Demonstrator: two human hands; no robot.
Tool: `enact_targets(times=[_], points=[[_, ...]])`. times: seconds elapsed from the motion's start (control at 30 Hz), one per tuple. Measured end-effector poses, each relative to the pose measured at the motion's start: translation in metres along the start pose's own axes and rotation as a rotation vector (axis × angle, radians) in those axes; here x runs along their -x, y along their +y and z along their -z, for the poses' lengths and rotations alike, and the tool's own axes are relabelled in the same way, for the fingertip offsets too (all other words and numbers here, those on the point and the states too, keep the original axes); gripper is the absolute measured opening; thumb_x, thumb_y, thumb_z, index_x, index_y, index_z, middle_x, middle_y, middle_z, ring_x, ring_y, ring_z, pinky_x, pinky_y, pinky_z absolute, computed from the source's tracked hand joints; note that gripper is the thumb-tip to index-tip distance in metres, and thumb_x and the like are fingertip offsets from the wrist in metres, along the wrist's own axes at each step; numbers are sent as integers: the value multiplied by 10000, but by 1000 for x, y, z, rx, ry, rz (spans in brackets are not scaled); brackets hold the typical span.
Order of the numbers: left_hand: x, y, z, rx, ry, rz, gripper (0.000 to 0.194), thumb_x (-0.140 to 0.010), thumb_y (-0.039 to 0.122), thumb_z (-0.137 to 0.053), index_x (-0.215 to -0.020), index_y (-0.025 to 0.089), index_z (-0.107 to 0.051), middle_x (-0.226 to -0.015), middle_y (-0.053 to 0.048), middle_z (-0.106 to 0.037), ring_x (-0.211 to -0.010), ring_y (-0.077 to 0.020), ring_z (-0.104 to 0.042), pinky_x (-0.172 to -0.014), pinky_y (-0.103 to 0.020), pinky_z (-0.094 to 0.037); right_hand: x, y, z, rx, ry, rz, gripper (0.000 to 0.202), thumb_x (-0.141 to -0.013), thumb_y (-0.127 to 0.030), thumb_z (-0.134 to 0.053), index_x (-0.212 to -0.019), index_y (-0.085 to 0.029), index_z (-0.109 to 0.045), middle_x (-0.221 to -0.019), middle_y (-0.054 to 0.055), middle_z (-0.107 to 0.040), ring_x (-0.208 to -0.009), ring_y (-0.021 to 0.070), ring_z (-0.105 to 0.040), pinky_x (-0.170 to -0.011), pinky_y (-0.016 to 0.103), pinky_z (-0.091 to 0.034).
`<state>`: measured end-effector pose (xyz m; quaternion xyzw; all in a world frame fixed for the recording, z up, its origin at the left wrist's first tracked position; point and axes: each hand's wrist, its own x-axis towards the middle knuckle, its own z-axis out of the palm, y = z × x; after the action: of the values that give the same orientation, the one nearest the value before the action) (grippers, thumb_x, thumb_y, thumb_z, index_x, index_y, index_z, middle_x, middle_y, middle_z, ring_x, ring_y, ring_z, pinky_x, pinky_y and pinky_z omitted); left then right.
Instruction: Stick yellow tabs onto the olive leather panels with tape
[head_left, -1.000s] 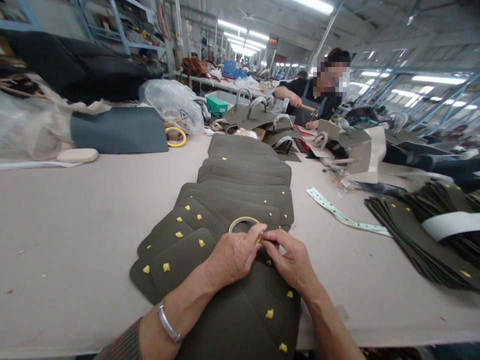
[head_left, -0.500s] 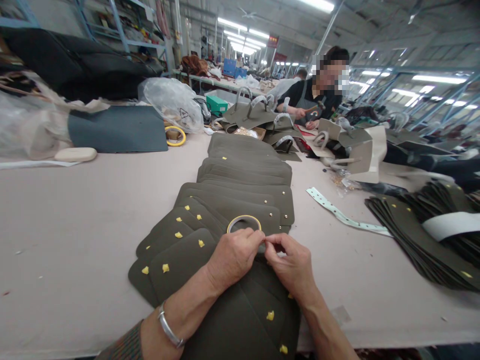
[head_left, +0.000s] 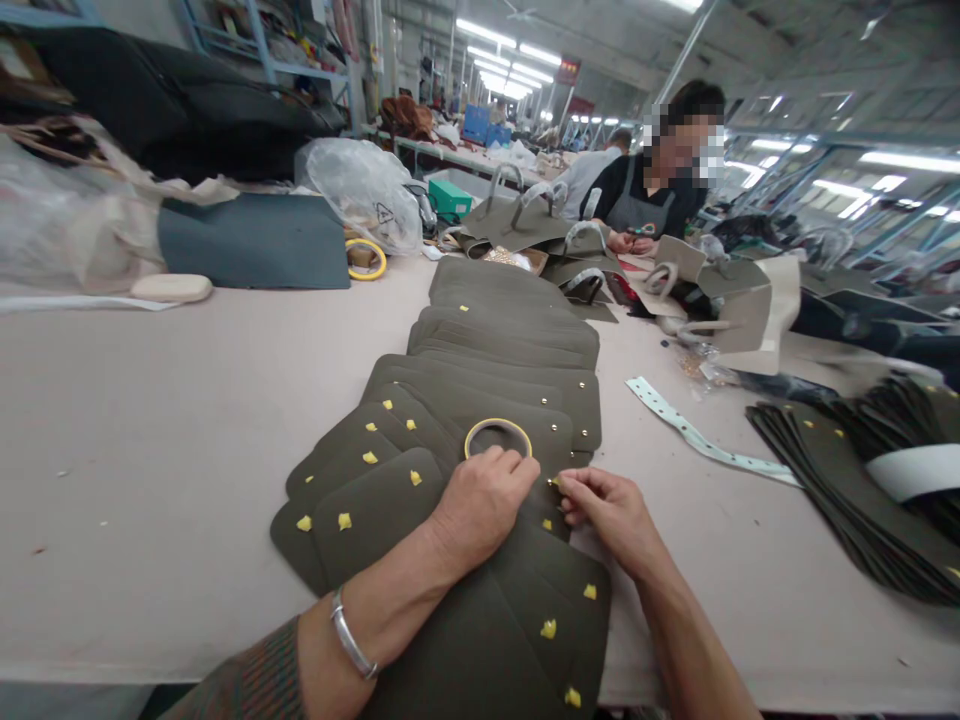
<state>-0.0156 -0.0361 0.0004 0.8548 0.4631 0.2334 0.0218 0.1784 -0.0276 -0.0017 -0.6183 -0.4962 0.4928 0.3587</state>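
Left hand (head_left: 484, 500) is lying curled, knuckles up, on the overlapping olive leather panels (head_left: 480, 400), its fingertips touching the near edge of the tape roll (head_left: 498, 437) resting on the stack. Right hand (head_left: 611, 510) is pinching something small and yellowish at the panel edge just beside the left hand, possibly a tape tab; too tiny to confirm. Panels are fanning away down the middle of the desk (head_left: 187, 400). A perforated pale strip (head_left: 705, 435) is lying to the right. A co-worker (head_left: 652, 195) is working at the far end.
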Motion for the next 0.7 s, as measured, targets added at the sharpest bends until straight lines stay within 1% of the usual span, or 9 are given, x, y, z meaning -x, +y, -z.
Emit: enact_targets(times=[0.07, 0.17, 0.27, 0.43, 0.5, 0.53, 0.6, 0.63, 0.7], points=[[-2, 0, 0, -37, -80, 15, 101, -935, 178, -478, -867, 196, -550, -814, -18, -599, -789, -210, -546, -643, -309, -478, 0, 2, 1, 86, -14, 22, 374, -668, -495, -735, -749, -131, -697, -555, 2, -615, -469, 101, -544, -453, 210, -479], [-3, 1, 1, -44, -147, 23, 110, -942, 182, -465, -874, 193, -551, -830, -26, -600, -818, -216, -544, -658, -316, -488, 0, 3, -3, 216, -21, 52, 314, -734, -458, -672, -742, -144, -682, -534, -16, -581, -452, 98, -513, -422, 200, -435], [-3, 1, 2, -23, -167, 22, 108, -941, 173, -461, -882, 191, -550, -841, -29, -598, -824, -215, -539, -671, -322, -494, -2, 0, -6, 377, -20, 130, 279, -782, -416, -597, -725, -155, -680, -532, -10, -588, -444, 111, -508, -417, 212, -400], [-2, 0, 2, 5, -161, 24, 106, -937, 165, -461, -882, 191, -549, -842, -32, -592, -816, -217, -528, -664, -325, -494, -5, -8, -10, 628, 36, 337, 224, -789, -333, -549, -668, -194, -676, -605, 14, -673, -535, 155, -594, -503, 249, -424], [-2, 0, 2, 13, -164, 24, 115, -937, 162, -455, -879, 189, -551, -843, -35, -590, -814, -217, -524, -658, -324, -491, -6, -8, -10, 666, 41, 376, 180, -795, -309, -551, -725, -204, -679, -582, -4, -663, -518, 153, -594, -510, 252, -422], [-2, 0, 2, 16, -166, 22, 120, -939, 164, -452, -878, 188, -552, -842, -36, -590, -817, -218, -522, -661, -325, -490, -6, -7, -10, 671, 48, 383, 155, -797, -305, -560, -795, -207, -681, -551, -18, -643, -495, 152, -585, -502, 252, -418], [-2, 0, 3, 25, -170, 15, 126, -942, 170, -447, -874, 188, -552, -846, -38, -592, -832, -219, -520, -681, -327, -492, -4, -4, -7, 651, 80, 374, 189, -794, -320, -590, -924, -199, -654, -488, -49, -592, -448, 155, -565, -481, 255, -413], [-3, 0, 3, 28, -173, 10, 125, -941, 172, -448, -873, 189, -551, -848, -38, -594, -842, -219, -519, -696, -328, -492, -2, -3, -5, 623, 88, 354, 211, -801, -340, -595, -946, -193, -639, -471, -57, -576, -432, 156, -560, -470, 256, -414], [-3, 0, 4, 33, -181, 1, 114, -934, 166, -455, -876, 189, -550, -861, -41, -597, -858, -218, -515, -726, -332, -492, 2, 1, 0, 563, 69, 307, 205, -831, -380, -574, -879, -191, -636, -483, -45, -589, -432, 156, -570, -464, 255, -430]])
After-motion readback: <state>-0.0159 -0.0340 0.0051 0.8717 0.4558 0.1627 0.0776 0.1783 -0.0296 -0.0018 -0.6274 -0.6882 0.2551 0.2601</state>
